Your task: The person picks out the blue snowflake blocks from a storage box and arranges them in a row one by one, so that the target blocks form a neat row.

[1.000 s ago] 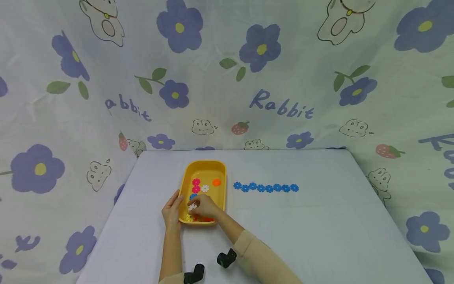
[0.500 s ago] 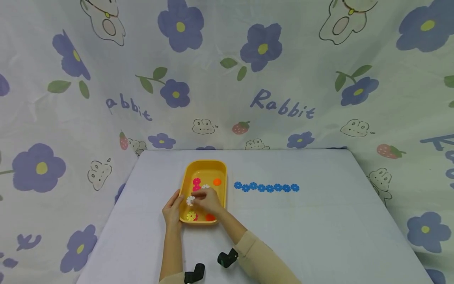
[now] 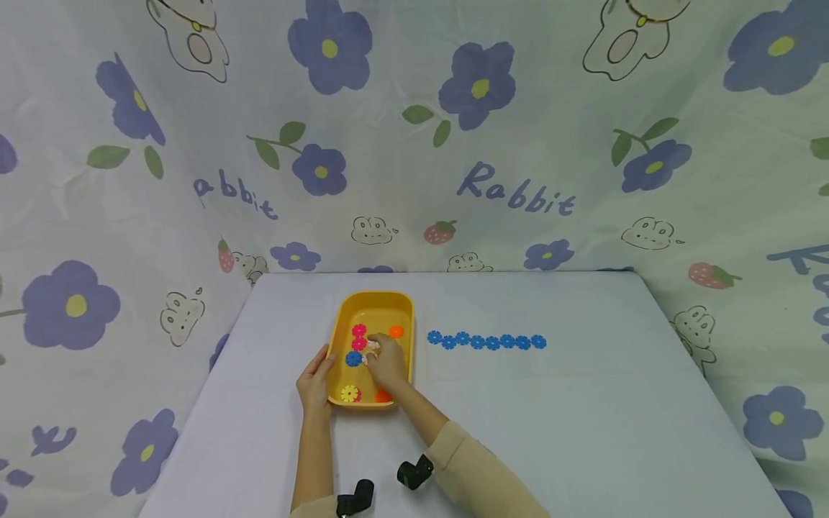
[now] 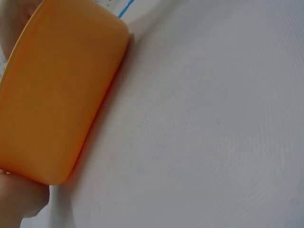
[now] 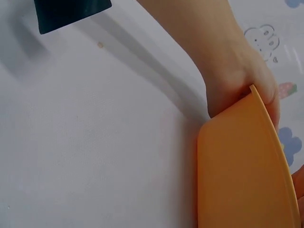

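The tray [image 3: 378, 303] is yellow, the row of flower pieces [image 3: 494, 343] blue. The backdrop [image 3: 388, 173] is white with purple printed flowers [image 3: 476, 86] (yellow at the centre).

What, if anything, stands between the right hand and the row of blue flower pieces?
The right wall of the yellow tray: the right hand reaches inside, the blue row lies outside. No other obstacle is visible.
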{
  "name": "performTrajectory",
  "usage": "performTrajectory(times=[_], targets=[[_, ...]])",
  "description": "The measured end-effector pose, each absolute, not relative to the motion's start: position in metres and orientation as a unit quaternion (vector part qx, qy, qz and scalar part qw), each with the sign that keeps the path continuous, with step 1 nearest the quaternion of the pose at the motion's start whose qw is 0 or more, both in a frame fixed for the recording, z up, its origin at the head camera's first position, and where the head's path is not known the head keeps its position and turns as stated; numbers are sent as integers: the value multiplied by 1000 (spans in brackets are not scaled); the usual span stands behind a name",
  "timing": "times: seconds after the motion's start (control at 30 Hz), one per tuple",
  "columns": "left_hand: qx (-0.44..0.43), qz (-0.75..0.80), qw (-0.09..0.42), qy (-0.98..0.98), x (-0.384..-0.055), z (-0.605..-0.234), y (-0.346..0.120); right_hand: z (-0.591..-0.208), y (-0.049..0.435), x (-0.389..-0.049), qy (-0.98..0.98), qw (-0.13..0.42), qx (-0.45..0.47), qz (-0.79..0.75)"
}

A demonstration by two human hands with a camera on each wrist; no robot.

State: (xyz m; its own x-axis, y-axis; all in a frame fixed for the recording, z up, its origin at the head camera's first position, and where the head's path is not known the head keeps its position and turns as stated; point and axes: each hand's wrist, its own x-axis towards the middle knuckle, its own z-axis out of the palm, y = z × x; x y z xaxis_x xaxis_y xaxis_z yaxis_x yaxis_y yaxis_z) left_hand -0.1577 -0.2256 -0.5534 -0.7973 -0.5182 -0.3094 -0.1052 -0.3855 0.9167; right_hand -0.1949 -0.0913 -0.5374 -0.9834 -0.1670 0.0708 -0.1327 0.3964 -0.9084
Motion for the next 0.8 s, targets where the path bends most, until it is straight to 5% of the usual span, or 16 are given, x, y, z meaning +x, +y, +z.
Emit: performTrajectory(times=[0.27, 0.6, 0.8], targets=[[275, -800, 134, -517, -156, -552, -226, -537, -94, -191, 856, 137, -171, -469], [270, -793, 153, -524, -156, -550, -226, -535, -114, -198, 915, 79, -254, -303], [267, -801, 146, -516, -157, -553, -226, -537, -121, -201, 933, 100, -230, -259]])
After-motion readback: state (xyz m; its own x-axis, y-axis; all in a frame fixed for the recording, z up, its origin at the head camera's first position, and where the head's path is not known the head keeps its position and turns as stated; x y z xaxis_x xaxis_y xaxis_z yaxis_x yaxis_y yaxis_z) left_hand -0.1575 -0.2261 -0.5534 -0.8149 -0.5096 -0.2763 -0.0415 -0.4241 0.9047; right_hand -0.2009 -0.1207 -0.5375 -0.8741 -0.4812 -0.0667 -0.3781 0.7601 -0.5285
